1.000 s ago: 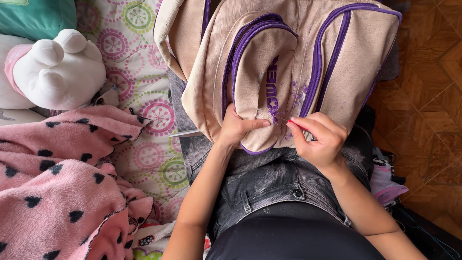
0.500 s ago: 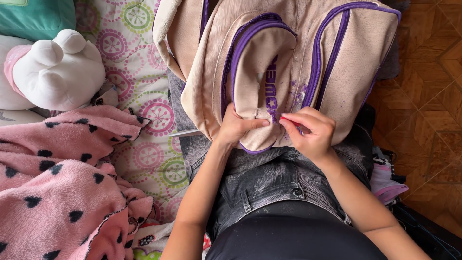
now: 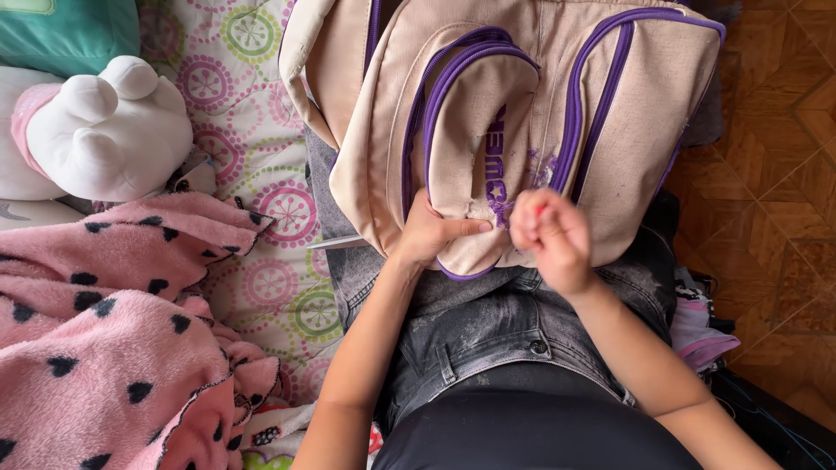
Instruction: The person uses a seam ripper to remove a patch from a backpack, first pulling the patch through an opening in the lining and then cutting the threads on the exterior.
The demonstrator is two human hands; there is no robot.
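The left hand (image 3: 431, 233) presses flat on the front pocket of the beige backpack (image 3: 514, 130), thumb stretched toward the right hand (image 3: 550, 237). The right hand is closed in a pinch, blurred; a small red bit shows between the fingers, but I cannot tell what it is. The backpack lies on the lap, above both hands. The fabric may slip or bunch if the left hand lets go. Pockets look zipped, so their contents are hidden. A pink blanket (image 3: 104, 348) lies far left.

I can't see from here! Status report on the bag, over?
Left hand pressing beige fabric backpack with purple zips on lap. Right hand pinched, blurred, at front pocket. Nothing blocking.
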